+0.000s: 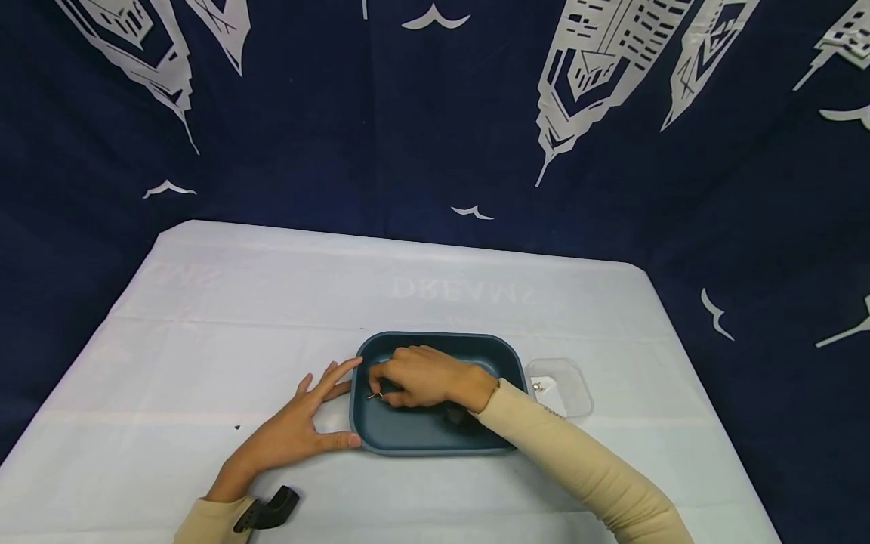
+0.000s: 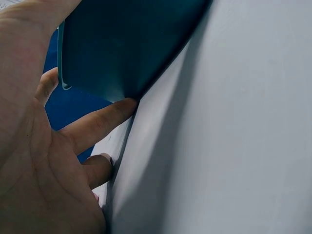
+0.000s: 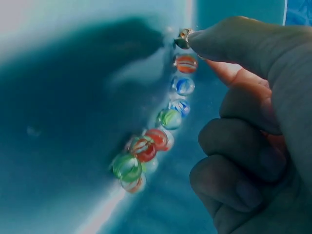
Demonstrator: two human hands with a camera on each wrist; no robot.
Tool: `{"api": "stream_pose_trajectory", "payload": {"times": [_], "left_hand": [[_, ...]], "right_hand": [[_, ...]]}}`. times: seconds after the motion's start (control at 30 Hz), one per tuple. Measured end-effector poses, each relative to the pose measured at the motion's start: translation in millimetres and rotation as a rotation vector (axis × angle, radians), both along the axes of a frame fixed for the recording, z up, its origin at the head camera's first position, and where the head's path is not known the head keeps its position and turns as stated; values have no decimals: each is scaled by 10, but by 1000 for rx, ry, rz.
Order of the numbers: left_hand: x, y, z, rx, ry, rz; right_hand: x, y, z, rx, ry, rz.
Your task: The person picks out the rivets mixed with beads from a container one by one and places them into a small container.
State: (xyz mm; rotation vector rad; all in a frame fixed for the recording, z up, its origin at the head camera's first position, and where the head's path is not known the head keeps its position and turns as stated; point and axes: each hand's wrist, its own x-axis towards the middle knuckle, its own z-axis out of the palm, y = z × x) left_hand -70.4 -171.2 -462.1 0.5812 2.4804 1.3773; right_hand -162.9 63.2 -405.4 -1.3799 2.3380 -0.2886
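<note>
A dark teal tray (image 1: 438,446) lies on the white table. My left hand (image 1: 288,431) is spread at its left end, thumb and fingertips against the rim; the left wrist view shows fingers (image 2: 105,122) extended under the tray's side. Inside the tray, my right hand (image 1: 424,378) pinches a small gold-coloured piece (image 1: 375,395) between thumb and forefinger, its other fingers curled in. Its exact kind I cannot tell. Below that piece in the right wrist view, glass marbles (image 3: 185,87) with orange, blue, green and red swirls run in a line; the hand hides them in the head view.
Right of the tray stands a clear plastic box (image 1: 578,389) with a white card and a small shiny piece inside. A dark speck (image 1: 237,427) lies left of my left hand. Behind the table hangs a navy cloth (image 1: 381,151) with white prints.
</note>
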Motion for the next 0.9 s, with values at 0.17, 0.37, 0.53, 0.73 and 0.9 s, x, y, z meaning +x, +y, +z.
{"api": "stream_pose_trajectory", "payload": {"times": [0.17, 0.37, 0.53, 0.73, 0.9], "left_hand": [[-6, 2, 11, 1, -1, 1], [-3, 9, 3, 8, -4, 3], [6, 19, 6, 8, -5, 7], [6, 26, 11, 6, 6, 13], [7, 24, 19, 2, 2, 15]], "right_hand": [[2, 63, 43, 11, -3, -14], [3, 157, 75, 7, -18, -41], [-13, 239, 101, -7, -25, -58], [-38, 343, 150, -29, -4, -70], [-52, 445, 202, -49, 13, -92]]}}
